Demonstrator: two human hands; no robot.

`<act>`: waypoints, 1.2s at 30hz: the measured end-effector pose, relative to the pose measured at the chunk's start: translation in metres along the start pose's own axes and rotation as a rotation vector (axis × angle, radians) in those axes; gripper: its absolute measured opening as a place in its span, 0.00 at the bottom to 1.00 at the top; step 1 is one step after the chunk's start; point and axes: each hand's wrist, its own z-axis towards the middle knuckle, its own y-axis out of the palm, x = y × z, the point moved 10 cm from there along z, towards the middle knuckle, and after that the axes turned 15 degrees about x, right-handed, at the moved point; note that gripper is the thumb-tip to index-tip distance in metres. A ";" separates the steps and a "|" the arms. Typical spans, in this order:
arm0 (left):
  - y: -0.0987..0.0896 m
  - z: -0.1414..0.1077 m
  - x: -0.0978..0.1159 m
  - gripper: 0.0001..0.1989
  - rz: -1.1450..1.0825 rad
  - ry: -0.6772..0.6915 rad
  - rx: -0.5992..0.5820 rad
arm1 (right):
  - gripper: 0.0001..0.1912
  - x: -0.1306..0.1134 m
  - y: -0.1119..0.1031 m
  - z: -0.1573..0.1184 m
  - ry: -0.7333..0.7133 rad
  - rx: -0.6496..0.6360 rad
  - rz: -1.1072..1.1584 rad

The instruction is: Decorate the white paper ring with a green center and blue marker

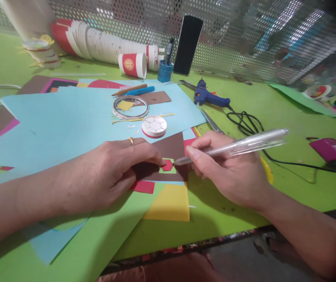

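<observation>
My left hand (121,168) lies palm down, a fingertip pressing the left side of a small red hexagon (168,165). The hexagon rests on a little light green paper piece (172,170), which lies on brown paper (170,145). A clear and silver pen (238,145) is pinched in my right hand (220,168), its tip at the hexagon's right edge. Just behind the fingers sits a white disc with a red rim and a drawn hexagon pattern (154,126).
A tape ring (130,107), a blue glue gun (209,94) with a black cable, an upright phone (188,45), stacked paper cups (97,39) and a magenta device (332,152) surround the blue paper (53,121). Yellow paper (170,203) lies near the front edge.
</observation>
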 end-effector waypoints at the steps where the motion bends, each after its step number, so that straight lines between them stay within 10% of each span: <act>1: 0.001 -0.001 0.000 0.17 0.001 0.009 -0.017 | 0.09 0.000 -0.001 0.000 0.001 0.008 -0.003; 36: 0.001 -0.002 -0.003 0.20 -0.018 -0.020 0.002 | 0.10 0.001 -0.003 0.002 0.033 0.046 -0.002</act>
